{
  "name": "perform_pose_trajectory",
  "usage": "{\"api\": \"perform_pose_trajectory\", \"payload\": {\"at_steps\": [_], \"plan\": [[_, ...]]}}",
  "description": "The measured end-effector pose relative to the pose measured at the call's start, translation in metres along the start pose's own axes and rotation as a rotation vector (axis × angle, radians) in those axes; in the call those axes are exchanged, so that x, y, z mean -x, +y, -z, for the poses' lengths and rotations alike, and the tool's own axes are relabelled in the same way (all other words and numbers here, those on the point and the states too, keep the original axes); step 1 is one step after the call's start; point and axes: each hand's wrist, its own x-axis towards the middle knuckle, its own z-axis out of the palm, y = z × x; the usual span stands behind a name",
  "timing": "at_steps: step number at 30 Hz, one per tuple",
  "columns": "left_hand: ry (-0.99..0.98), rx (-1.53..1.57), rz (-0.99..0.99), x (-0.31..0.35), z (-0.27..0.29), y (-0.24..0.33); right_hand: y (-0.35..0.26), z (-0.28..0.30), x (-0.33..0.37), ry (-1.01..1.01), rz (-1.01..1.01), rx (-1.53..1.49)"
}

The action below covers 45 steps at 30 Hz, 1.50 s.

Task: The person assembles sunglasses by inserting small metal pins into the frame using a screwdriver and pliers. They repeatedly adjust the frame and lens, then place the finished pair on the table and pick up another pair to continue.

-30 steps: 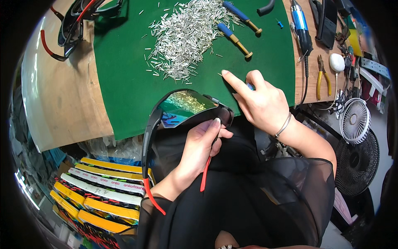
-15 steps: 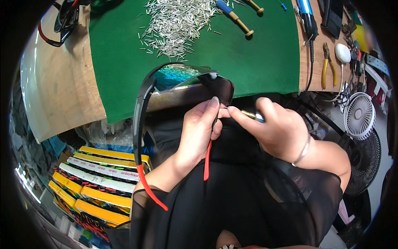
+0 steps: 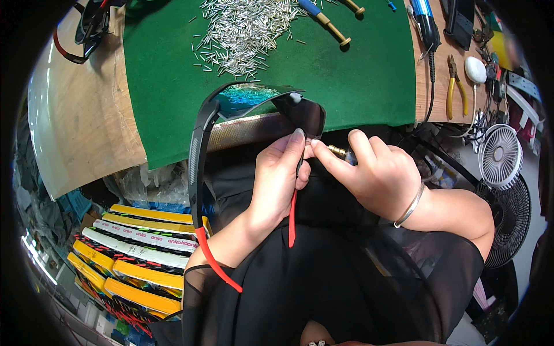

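Observation:
Black wraparound sunglasses (image 3: 197, 155) with a mirrored blue-green lens and red temple tips rest in my left hand (image 3: 277, 179). Its thumb and fingers pinch them near the hinge of the right temple, whose red tip points down toward my lap. My right hand (image 3: 384, 179) is closed round a slim brass-coloured hand tool (image 3: 337, 151), mostly hidden by the fingers. Its front end lies toward the hinge, where the fingertips of both hands meet. Whether the tool touches the hinge is hidden.
Small silver metal pins (image 3: 248, 34) lie heaped on a green mat (image 3: 358, 81). Beyond them is a blue-and-brass tool (image 3: 326, 23). Yellow-handled pliers (image 3: 452, 86) and a corded blue tool (image 3: 426, 26) lie right. Yellow boxes (image 3: 144, 271) sit lower left, a white fan (image 3: 500, 155) right.
My right hand has turned slightly and shifted a little left and up, its fingers more raised. The sunglasses have tilted slightly, and my left hand still pinches them.

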Motion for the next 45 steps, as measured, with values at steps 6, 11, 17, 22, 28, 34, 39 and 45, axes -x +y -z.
{"api": "perform_pose_trajectory", "payload": {"at_steps": [6, 11, 17, 22, 28, 34, 39, 45], "plan": [[-0.029, 0.018, -0.010, -0.002, 0.006, -0.004, 0.001, -0.002, -0.003, 0.001, 0.027, -0.020], [-0.022, 0.001, -0.006, 0.000, 0.003, 0.001, 0.006, -0.006, -0.004, -0.024, 0.038, -0.083], [-0.037, -0.004, -0.026, -0.002, 0.006, -0.002, 0.006, -0.008, -0.007, 0.001, 0.036, -0.097], [-0.052, 0.003, -0.006, -0.002, 0.006, 0.001, 0.006, -0.007, -0.008, -0.069, 0.034, -0.148], [-0.062, -0.025, 0.005, -0.002, 0.008, 0.003, 0.005, -0.007, -0.010, -0.134, 0.029, -0.216], [-0.064, -0.021, 0.020, -0.003, 0.010, 0.002, 0.004, -0.008, -0.013, -0.127, -0.003, -0.288], [-0.081, -0.009, 0.014, -0.003, 0.010, 0.003, 0.003, -0.009, -0.015, -0.097, 0.020, -0.235], [-0.083, 0.021, 0.033, -0.004, 0.009, 0.002, 0.001, -0.012, -0.012, -0.005, 0.042, -0.122]]}}
